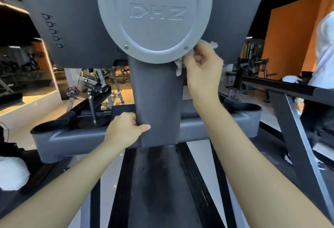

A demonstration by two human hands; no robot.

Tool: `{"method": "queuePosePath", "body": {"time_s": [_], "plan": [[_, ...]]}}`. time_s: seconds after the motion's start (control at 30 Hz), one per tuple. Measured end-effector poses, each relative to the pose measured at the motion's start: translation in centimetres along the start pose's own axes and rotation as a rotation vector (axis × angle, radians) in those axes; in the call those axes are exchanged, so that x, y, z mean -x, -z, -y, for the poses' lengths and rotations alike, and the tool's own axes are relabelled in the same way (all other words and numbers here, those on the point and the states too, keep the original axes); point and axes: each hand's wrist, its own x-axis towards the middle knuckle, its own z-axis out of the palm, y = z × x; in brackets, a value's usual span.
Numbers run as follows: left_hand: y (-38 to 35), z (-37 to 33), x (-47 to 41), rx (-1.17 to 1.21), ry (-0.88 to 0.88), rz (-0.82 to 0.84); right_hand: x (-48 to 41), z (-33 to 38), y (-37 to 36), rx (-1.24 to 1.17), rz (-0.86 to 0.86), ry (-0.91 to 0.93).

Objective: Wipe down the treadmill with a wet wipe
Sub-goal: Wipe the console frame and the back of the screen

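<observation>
I face the back of a grey treadmill console (72,20) with a round light-grey cover (155,16) marked DHZ. A dark grey neck (155,101) drops from it to a crossbar (213,128). My right hand (202,68) grips a crumpled white wet wipe (179,67) and presses it against the lower right rim of the round cover, where the cover meets the neck. My left hand (124,130) holds the left edge of the neck near its base, thumb on the front and fingers curled behind.
Cup holders sit at both ends of the crossbar, left (48,128) and right (251,108). A neighbouring machine's frame (296,119) stands at right, with a person in white (323,50) beyond. A white bundle (12,173) lies low left. Gym benches fill the background.
</observation>
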Motion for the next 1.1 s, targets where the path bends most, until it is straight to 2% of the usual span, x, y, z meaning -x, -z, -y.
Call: {"method": "queuePosePath", "body": {"time_s": [0.13, 0.27, 0.4, 0.47, 0.6, 0.7, 0.83, 0.93, 1.0, 1.1], "plan": [[2.5, -3.0, 0.8, 0.200, -0.161, -0.274, 1.8, -1.0, 0.6, 0.065, 0.038, -0.012], [3.4, -3.3, 0.1, 0.245, -0.197, -0.274, 7.3, -5.9, 2.2, 0.256, 0.064, -0.237], [3.1, -2.8, -0.6, 0.237, -0.217, -0.255, 9.1, -6.9, 2.8, 0.366, 0.170, -0.324], [3.1, -2.7, -0.7, 0.231, -0.227, -0.248, 7.3, -4.8, 2.2, 0.337, 0.133, -0.296], [3.3, -2.9, -0.7, 0.206, -0.223, -0.236, 2.7, 0.1, 0.8, 0.127, 0.006, -0.135], [2.3, -2.5, -0.1, 0.247, -0.220, -0.268, 3.5, -0.9, 0.7, 0.113, -0.019, -0.142], [0.2, -1.7, 0.6, 0.295, -0.194, -0.304, 10.0, -7.3, 2.4, 0.112, 0.120, -0.287], [-0.7, -1.8, 1.0, 0.356, -0.172, -0.344, 13.1, -12.5, 4.3, 0.344, 0.230, -0.263], [-1.6, -2.0, 1.4, 0.406, -0.160, -0.375, 13.9, -15.2, 5.4, 0.544, 0.384, -0.153], [-3.4, -2.6, 2.6, 0.476, -0.107, -0.448, 13.9, -18.5, 7.6, 0.894, 0.658, 0.180]]}}
